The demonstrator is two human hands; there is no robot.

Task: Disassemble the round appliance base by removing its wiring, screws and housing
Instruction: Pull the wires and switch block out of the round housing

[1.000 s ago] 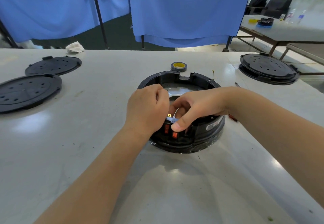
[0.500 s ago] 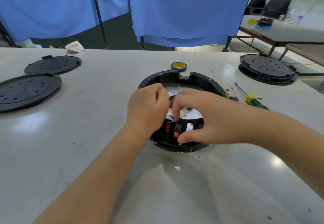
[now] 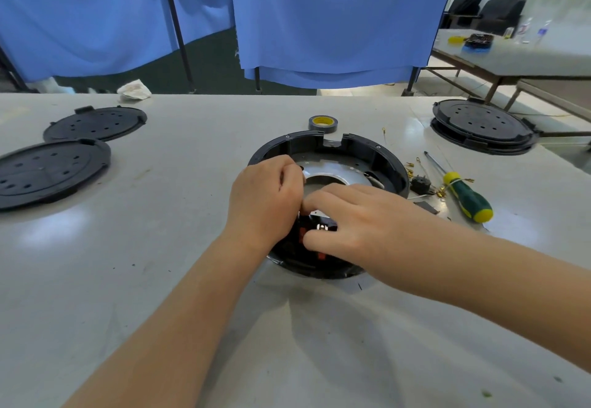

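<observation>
The round black appliance base (image 3: 361,141) lies open side up in the middle of the table, with a silver metal plate (image 3: 335,168) inside it. At its near inner edge sits a black connector block with red tabs (image 3: 319,228). My left hand (image 3: 265,196) is curled, its fingers reaching down onto the block's left side; their tips are hidden. My right hand (image 3: 348,215) comes in from the right and pinches the block between thumb and forefinger.
A green and yellow screwdriver (image 3: 467,198) lies right of the base beside loose brass terminals (image 3: 415,168) and a small black part (image 3: 420,184). A tape roll (image 3: 323,123) sits behind. Black discs (image 3: 96,123) (image 3: 48,171) lie left; stacked discs (image 3: 479,129) stand far right.
My right hand has dropped from over the base to its near right side, uncovering the screwdriver and terminals, and its thumb now sits under the block. My left hand stays put.
</observation>
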